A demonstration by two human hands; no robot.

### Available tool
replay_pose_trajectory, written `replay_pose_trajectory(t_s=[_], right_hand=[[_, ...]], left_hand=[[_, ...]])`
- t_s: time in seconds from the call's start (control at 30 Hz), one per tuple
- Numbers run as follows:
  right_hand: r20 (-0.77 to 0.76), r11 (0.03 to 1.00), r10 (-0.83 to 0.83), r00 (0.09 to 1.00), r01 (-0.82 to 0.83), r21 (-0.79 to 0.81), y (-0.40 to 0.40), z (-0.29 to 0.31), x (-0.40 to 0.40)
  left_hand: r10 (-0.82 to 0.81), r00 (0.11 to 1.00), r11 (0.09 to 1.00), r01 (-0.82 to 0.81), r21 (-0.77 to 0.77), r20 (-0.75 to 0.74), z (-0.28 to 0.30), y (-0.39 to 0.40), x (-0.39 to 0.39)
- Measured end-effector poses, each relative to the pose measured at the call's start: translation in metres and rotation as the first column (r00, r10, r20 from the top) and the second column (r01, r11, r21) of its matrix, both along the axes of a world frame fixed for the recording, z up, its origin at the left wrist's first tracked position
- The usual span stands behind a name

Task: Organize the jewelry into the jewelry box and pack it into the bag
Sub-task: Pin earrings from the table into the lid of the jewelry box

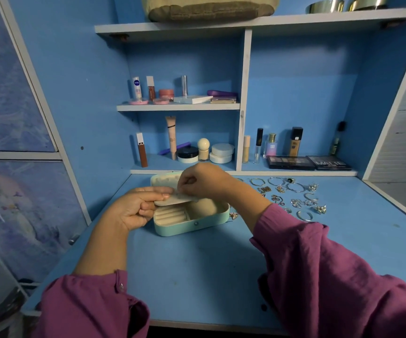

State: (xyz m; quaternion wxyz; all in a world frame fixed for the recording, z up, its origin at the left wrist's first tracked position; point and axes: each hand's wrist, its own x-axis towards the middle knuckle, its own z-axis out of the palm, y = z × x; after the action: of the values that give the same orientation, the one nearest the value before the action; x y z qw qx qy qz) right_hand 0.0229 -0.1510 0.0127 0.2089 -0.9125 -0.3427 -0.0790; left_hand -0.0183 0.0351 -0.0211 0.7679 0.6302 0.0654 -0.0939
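Note:
A mint-green jewelry box stands open in the middle of the blue desk, its lid tipped back and cream lining showing. My left hand grips a flat cream insert panel by its left end, just above the box. My right hand hovers over the panel with its fingertips pinched at the top; whatever small thing they pinch is hidden. Several silver and gold rings, bangles and earrings lie spread on the desk to the right of the box. A woven bag sits on the top shelf.
Cosmetics fill the shelves behind the box: tubes, jars and compacts, bottles and two dark palettes at the desk's back edge. Metal bowls sit top right. A cabinet with patterned panels stands on the left.

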Motion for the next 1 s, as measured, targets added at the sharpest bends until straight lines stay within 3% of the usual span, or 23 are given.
replay_pose_trajectory(t_s=[0.17, 0.23, 0.4, 0.6, 0.8, 0.9, 1.0], right_hand=[[-0.132, 0.934, -0.082, 0.988, 0.122, 0.335, -0.042, 0.004, -0.004], [-0.185, 0.902, -0.125, 0.975, 0.189, 0.389, -0.063, 0.003, -0.006], [-0.280, 0.897, -0.221, 0.934, 0.307, 0.318, -0.089, -0.014, -0.014], [-0.307, 0.945, -0.261, 0.915, 0.307, 0.113, -0.076, -0.031, -0.026], [-0.313, 0.934, -0.284, 0.906, 0.335, 0.124, -0.073, -0.032, -0.027], [-0.328, 0.931, -0.275, 0.904, 0.336, 0.146, -0.073, -0.032, -0.028], [-0.334, 0.933, -0.267, 0.904, 0.330, 0.147, -0.074, -0.032, -0.028]], left_hand=[[-0.022, 0.999, 0.995, 0.027, -0.097, 0.047, 0.003, 0.004, 0.000], [-0.010, 0.997, 0.995, 0.017, -0.099, 0.073, 0.003, 0.004, 0.002], [0.062, 0.990, 0.989, -0.044, -0.141, 0.130, 0.003, -0.001, 0.005], [0.171, 0.971, 0.972, -0.138, -0.191, 0.169, 0.000, -0.002, 0.012], [0.283, 0.941, 0.932, -0.223, -0.286, 0.188, 0.001, -0.005, 0.017], [0.320, 0.924, 0.930, -0.265, -0.255, 0.209, -0.001, -0.003, 0.022], [0.364, 0.884, 0.932, -0.341, -0.127, 0.294, -0.007, 0.001, 0.027]])
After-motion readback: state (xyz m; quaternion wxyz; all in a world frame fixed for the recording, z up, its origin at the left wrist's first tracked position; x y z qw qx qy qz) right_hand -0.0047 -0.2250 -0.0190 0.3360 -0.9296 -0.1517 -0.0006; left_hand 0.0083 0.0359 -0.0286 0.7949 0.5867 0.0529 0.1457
